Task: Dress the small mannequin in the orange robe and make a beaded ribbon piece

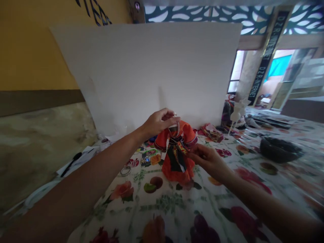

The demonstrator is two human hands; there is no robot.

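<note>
A small doll [177, 168] in an orange dress with a dark apron and beaded trim stands upright on the flowered tablecloth. My left hand [162, 122] grips the doll's head from above, its fingers curled round the top near a string of white beads. At the doll's right side, my right hand [202, 155] pinches a patterned ribbon [181, 147] at the waist between thumb and fingers. The doll's face is mostly hidden.
A white board [157, 71] stands behind the doll. On the right are a black bowl [280, 149] and a white figurine [236, 113]. Fabric pieces [211, 131] lie behind. Sparkly trims [149, 158] and a ring-shaped item [125, 170] lie left of the doll.
</note>
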